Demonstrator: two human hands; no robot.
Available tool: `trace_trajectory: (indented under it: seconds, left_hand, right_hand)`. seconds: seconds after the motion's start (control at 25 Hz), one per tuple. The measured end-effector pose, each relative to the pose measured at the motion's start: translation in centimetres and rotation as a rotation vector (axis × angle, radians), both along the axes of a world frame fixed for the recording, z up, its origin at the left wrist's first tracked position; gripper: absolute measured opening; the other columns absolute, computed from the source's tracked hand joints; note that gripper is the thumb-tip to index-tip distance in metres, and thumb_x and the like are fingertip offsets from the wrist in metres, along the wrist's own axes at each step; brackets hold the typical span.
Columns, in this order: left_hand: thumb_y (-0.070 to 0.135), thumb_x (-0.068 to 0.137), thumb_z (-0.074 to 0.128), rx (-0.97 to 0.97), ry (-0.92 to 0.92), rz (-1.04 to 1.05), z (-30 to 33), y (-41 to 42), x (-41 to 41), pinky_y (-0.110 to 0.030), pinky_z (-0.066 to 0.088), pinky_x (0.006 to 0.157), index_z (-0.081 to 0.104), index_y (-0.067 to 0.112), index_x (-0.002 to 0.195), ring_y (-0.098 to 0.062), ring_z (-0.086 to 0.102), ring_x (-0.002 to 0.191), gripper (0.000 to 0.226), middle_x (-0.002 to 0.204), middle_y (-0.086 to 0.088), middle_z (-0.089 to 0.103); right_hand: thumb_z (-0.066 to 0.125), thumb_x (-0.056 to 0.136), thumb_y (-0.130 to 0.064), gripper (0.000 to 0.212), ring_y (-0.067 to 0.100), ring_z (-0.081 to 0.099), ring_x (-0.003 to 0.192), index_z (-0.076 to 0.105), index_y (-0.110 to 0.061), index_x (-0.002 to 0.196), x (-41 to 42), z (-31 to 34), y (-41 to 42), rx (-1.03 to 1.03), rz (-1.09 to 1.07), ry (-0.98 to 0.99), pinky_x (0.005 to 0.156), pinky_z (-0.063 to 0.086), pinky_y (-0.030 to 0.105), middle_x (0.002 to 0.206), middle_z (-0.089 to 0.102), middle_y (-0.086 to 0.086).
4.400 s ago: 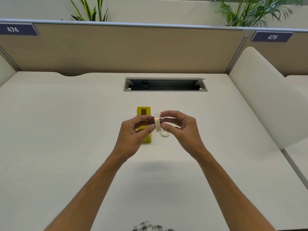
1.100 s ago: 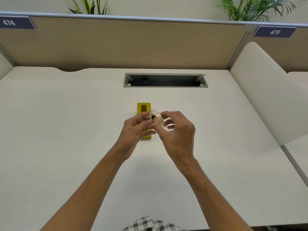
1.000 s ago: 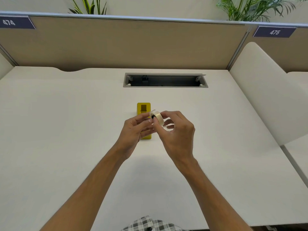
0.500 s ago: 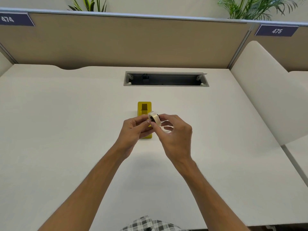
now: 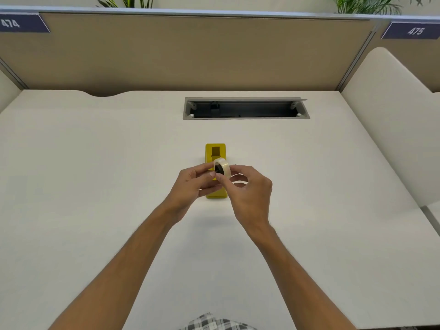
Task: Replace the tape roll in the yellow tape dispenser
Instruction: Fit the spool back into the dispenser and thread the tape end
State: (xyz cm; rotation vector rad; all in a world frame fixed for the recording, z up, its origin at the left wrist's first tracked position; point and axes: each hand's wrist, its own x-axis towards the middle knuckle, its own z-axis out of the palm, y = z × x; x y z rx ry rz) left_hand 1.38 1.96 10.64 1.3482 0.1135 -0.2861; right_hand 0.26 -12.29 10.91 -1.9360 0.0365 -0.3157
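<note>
- Head view: a plain off-white tabletop [image 5: 95,186] runs to a tan fabric partition [image 5: 190,51] along its far edge, with a grey rectangular cable slot [image 5: 246,108] sunk near that edge.
- Navy number plates reading 474 [image 5: 21,23] and 475 [image 5: 413,31] sit at the partition's upper corners; green plant leaves [image 5: 126,1] show above it.
- The yellow plastic tape dispenser [image 5: 215,153] lies flat mid-tabletop, its near part hidden by the fingers.
- The left hand [image 5: 190,186] and right hand [image 5: 250,194] are both pinched on the pale translucent tape roll with a black core [image 5: 222,169], held just above the dispenser.
</note>
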Motion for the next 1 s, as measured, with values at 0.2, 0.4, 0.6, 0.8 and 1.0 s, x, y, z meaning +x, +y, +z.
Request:
trace_trajectory:
  seconds: [0.2,0.4,0.6,0.8,1.0]
  left_hand:
    - [0.017,0.095,0.056,0.575,-0.192,0.163,-3.6,1.6,0.7,-0.038,0.056,0.090,0.060,0.018,0.125,-0.014,0.069,0.100,0.030,0.116,-0.001,0.070]
    - [0.049,0.095,0.044,1.277,-0.261,0.005,-10.2,5.2,0.0,-0.043,0.031,0.113,0.039,0.017,0.145,-0.024,0.031,0.144,0.060,0.156,-0.005,0.034]
    - [0.067,0.089,0.013,1.493,-0.289,-0.085,-13.1,6.6,-0.6,-0.049,0.010,0.119,0.021,0.018,0.152,-0.024,0.011,0.150,0.081,0.162,-0.007,0.016]
    - [0.063,0.092,0.018,1.497,-0.309,-0.043,-13.4,6.5,-0.9,-0.048,0.009,0.120,0.023,0.019,0.152,-0.023,0.013,0.150,0.074,0.162,-0.006,0.018]
    - [0.063,0.092,0.020,1.477,-0.323,-0.021,-13.7,6.6,-0.9,-0.048,0.010,0.121,0.023,0.020,0.152,-0.021,0.013,0.150,0.073,0.162,-0.005,0.018]
  right_hand:
    - [0.082,0.078,-0.028,0.019,0.006,0.069,0.071,0.074,-0.017,0.091,2.3,-1.4,0.7,0.023,-0.045,0.091,0.069,0.057,0.026,0.085,0.072,-0.009]
    - [0.079,0.079,-0.029,0.017,0.006,0.068,0.071,0.073,-0.017,0.090,4.6,-2.7,1.3,-0.034,-0.060,0.143,0.070,0.057,0.028,0.085,0.072,-0.008]
    - [0.079,0.078,-0.033,0.022,0.009,0.068,0.070,0.072,-0.015,0.089,6.9,-3.8,2.4,-0.117,-0.072,0.191,0.071,0.058,0.036,0.081,0.072,-0.005]
    - [0.076,0.081,-0.034,0.022,0.013,0.066,0.073,0.072,-0.015,0.092,7.9,-4.3,3.4,-0.215,-0.066,0.202,0.073,0.054,0.032,0.080,0.072,-0.002]
    - [0.074,0.083,-0.033,0.022,0.017,0.067,0.079,0.072,-0.014,0.093,8.7,-4.8,3.7,-0.266,-0.075,0.199,0.073,0.045,0.026,0.085,0.073,0.000]
